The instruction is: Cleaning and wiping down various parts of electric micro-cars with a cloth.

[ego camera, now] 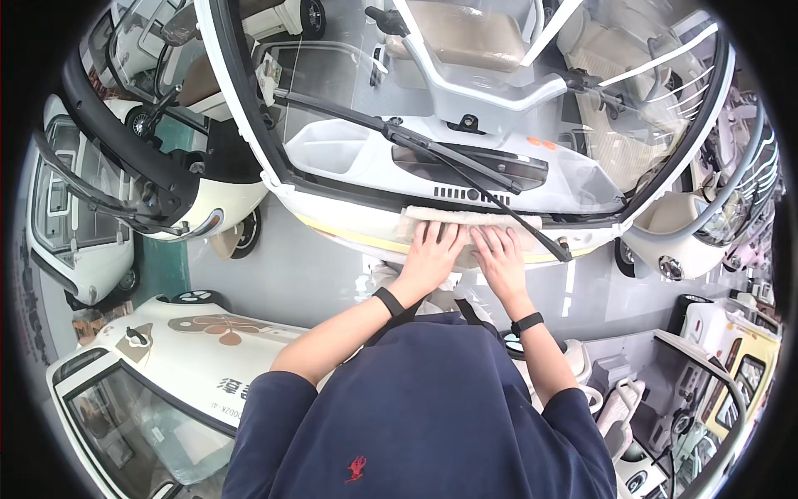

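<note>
A cream cloth (474,216) is spread over the white front panel (349,218) of a small covered vehicle, just below its windshield. My left hand (436,249) presses the cloth against the panel with its fingers pointing forward. Close beside it, my right hand (500,252) holds the right part of the cloth down the same way. Both thumbs are hard to make out. A black windshield wiper (461,163) slants across the glass, and its lower arm (530,231) comes down just right of my right hand. A yellow stripe (349,236) runs along the panel under the cloth.
Other small vehicles stand close around: a cream one (230,203) at left, another (664,227) at right. Behind me at left is a white vehicle body (187,330) bearing writing. Grey shiny floor (293,274) shows between them. Handlebars (492,103) show through the windshield.
</note>
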Available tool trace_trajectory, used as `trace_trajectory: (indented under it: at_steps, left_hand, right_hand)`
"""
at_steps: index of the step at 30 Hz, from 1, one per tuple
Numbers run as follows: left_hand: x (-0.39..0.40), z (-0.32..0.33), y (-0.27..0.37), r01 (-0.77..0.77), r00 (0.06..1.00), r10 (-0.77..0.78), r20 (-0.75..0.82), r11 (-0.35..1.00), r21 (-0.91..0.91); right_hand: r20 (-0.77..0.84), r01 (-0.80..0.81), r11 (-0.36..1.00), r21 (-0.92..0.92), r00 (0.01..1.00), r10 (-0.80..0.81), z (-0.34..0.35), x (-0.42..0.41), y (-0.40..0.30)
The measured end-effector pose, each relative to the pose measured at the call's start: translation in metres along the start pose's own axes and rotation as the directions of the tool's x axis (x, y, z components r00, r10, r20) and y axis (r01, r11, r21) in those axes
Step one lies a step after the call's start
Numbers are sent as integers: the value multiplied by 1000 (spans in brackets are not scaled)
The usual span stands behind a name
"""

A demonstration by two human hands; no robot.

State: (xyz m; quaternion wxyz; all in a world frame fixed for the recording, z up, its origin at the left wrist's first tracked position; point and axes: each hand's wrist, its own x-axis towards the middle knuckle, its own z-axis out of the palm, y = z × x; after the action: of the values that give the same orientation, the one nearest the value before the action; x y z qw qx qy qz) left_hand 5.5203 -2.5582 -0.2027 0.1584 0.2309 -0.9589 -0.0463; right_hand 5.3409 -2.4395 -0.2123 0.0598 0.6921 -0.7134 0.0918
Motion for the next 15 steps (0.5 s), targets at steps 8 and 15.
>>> trace_trajectory:
  at_steps: [8, 15]
  left_hand:
    - [18, 3, 13, -6, 998, 5, -59, 1000, -13]
    - [-2, -23, -38, 18, 998, -18, -68, 1000, -1]
  right_hand:
    - [-80, -35, 999, -7, 996, 34, 7, -10, 11]
    - [-150, 48, 998, -38, 987, -53, 18, 26, -31]
